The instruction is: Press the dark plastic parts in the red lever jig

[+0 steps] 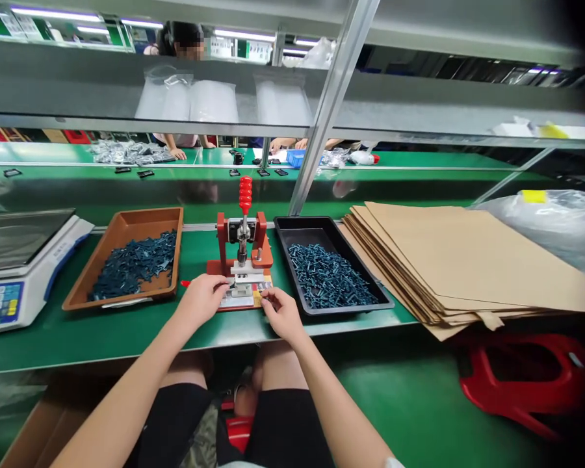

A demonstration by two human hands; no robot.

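Note:
A toggle-clamp press [242, 247] with a raised red handle [245, 195] stands on the green bench in front of me. My left hand [205, 298] is at the left side of its metal fixture [246, 279], fingers closed together; whatever they pinch is too small to name. At the right side of the base, my right hand [283, 312] has thumb and fingertips pinched, and I cannot make out what is between them. To the left, an orange-brown tray [121, 221] holds many dark blue flat parts [136, 263]. A black tray [305, 227] on the right holds many small dark blue parts [329, 276].
A weighing scale [34, 273] sits at the far left. Stacked brown cardboard sheets [448, 253] lie right of the black tray. A metal post [331, 97] rises behind the bench, and a shelf above carries white bags [214, 101]. Other people work across the bench.

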